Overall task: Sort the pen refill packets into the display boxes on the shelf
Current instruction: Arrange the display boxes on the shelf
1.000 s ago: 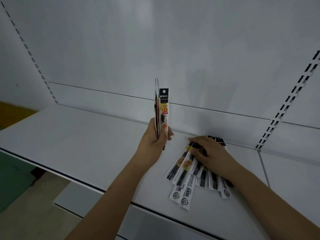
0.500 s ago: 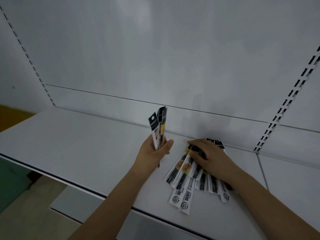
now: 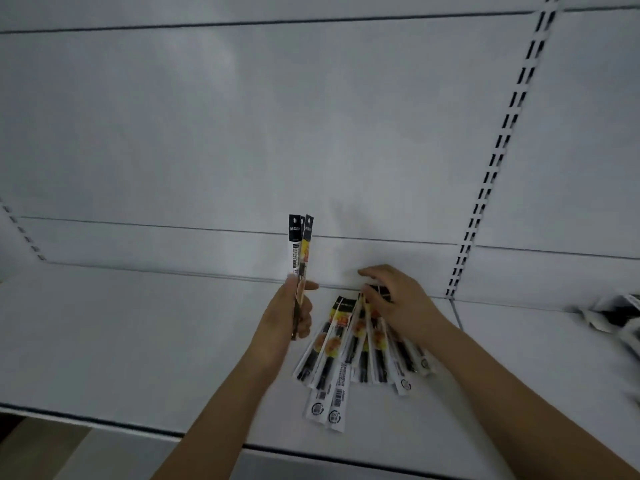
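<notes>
My left hand grips a thin bunch of pen refill packets upright above the white shelf; their black tops stick up past my fingers. Just to the right, several more refill packets lie fanned out flat on the shelf, white ends toward me. My right hand is over the far end of that fan with fingers curled, pinching the black top of one packet. No display box is in sight.
A slotted upright runs up the white back panel at the right. More dark packaging lies blurred at the far right of the shelf. The shelf's front edge runs low across the view.
The camera has tilted up and right. My left hand has lowered its bunch slightly and tilted it. My right hand has lifted off the fan, now pinching at the packets' tops.
</notes>
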Available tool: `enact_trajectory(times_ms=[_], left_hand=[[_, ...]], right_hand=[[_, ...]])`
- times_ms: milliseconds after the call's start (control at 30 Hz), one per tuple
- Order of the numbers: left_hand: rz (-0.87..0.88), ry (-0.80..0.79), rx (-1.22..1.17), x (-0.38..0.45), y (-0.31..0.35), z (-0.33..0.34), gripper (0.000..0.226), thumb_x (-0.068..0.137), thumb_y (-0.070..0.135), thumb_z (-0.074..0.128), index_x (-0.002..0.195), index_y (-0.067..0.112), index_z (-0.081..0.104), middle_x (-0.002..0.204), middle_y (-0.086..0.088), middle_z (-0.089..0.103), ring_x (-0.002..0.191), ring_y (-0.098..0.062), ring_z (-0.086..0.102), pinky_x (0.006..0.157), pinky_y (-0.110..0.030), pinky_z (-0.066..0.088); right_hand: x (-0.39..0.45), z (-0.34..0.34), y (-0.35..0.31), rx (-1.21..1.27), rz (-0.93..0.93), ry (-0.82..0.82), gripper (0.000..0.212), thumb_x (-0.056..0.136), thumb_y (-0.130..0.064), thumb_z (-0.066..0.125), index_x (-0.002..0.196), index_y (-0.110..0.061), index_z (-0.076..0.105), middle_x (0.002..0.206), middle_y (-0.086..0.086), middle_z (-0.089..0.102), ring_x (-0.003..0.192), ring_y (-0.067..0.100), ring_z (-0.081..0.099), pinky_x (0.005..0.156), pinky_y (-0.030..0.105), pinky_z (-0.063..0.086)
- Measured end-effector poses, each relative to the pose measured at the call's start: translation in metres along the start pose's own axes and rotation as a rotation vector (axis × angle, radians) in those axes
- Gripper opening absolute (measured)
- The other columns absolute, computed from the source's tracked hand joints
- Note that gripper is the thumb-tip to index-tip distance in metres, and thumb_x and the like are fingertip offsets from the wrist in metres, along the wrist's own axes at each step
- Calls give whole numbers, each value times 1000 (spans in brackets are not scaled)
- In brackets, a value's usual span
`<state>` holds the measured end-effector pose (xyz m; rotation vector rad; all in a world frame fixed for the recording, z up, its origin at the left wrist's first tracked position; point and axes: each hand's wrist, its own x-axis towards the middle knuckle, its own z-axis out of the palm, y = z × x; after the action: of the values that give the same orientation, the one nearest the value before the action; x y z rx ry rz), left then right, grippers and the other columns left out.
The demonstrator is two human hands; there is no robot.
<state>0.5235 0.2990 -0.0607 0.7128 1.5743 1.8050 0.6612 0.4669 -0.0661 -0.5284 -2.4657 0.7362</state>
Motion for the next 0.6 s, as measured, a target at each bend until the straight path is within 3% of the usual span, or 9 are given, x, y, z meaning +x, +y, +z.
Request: enact_trajectory(times_ms=[67, 100, 200, 267, 333, 433, 500, 600], left_hand=[[-44, -100, -132, 3, 5, 21, 64, 103, 52, 18, 108, 6, 64, 60, 0, 43, 48, -13, 37, 51, -27, 33], [-57, -138, -191, 3, 7, 35, 61, 105, 47, 20, 107, 5, 64, 61, -1, 45, 49, -14, 38, 52, -28, 33], [-120, -243, -293, -2, 15, 84, 36, 104, 27, 36, 95, 3, 61, 62, -4, 47, 49, -15, 41, 52, -28, 32], [-180, -324, -360, -4, 11, 116, 25, 96, 27, 52, 88, 4, 59, 66, -5, 48, 51, -16, 45, 51, -25, 37], [-234, -442, -441, -7, 2, 146, 28, 82, 30, 73, 83, 6, 58, 67, -4, 51, 51, -14, 51, 49, -23, 45], [-211, -548, -412, -18, -11, 194, 19, 93, 23, 61, 84, 7, 56, 64, -2, 57, 55, -13, 56, 54, -26, 49], [-168, -538, -325, -30, -11, 226, 23, 97, 18, 46, 85, 4, 59, 63, -2, 64, 60, -16, 58, 60, -32, 46], [-125, -537, -249, -36, -13, 267, 27, 96, 21, 47, 90, 1, 64, 70, -5, 69, 65, -18, 59, 63, -35, 44]], right_hand=[[-9, -16, 2, -112, -18, -23, 37, 100, -34, 49, 134, -21, 53, 131, -7, 53, 116, 3, 48, 102, 18, 37], [-16, -27, 5, -166, -18, -28, 39, 100, -36, 48, 136, -21, 52, 133, -7, 52, 119, 5, 48, 102, 18, 36], [-49, -66, 19, -276, 13, -5, 40, 100, -36, 49, 137, -21, 52, 135, -7, 52, 122, 5, 46, 102, 12, 31], [-77, -95, 31, -298, 90, 38, 40, 100, -37, 48, 137, -23, 52, 135, -8, 52, 122, 2, 46, 102, 11, 32], [-109, -124, 42, -318, 189, 99, 39, 100, -39, 47, 136, -25, 51, 136, -11, 52, 122, -1, 45, 100, 8, 29], [-157, -165, 54, -365, 276, 189, 38, 100, -42, 46, 135, -29, 52, 135, -16, 51, 120, -5, 43, 97, 7, 29], [-185, -192, 62, -366, 324, 233, 38, 99, -41, 46, 135, -30, 52, 132, -19, 51, 119, -6, 44, 96, 11, 33], [-212, -233, 83, -369, 361, 274, 35, 99, -37, 48, 133, -31, 54, 129, -18, 53, 117, -3, 47, 94, 18, 40]])
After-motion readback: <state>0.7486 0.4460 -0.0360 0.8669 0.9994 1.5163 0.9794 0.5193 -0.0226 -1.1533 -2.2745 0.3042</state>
